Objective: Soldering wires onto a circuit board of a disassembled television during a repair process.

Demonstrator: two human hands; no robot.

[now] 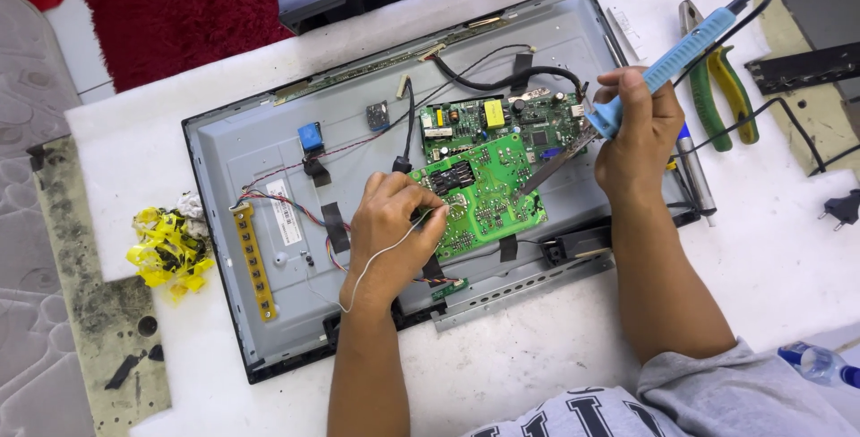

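Note:
An opened flat-screen panel [242, 159] lies back-up on a white table. A loose green circuit board [488, 191] rests on it, in front of a mounted green board [502, 119]. My left hand [394, 231] presses on the loose board's left edge and pinches a thin strand of solder wire [376, 262]. My right hand [636, 132] grips a blue-handled soldering iron [667, 65], whose metal tip [551, 168] touches the loose board.
Green-and-yellow pliers [717, 88] and a metal tool [694, 168] lie right of the panel. Crumpled yellow tape [170, 249] sits at the left. A black plug [842, 209] lies far right, a plastic bottle [820, 365] at lower right. A yellow button strip [253, 262] lies on the panel.

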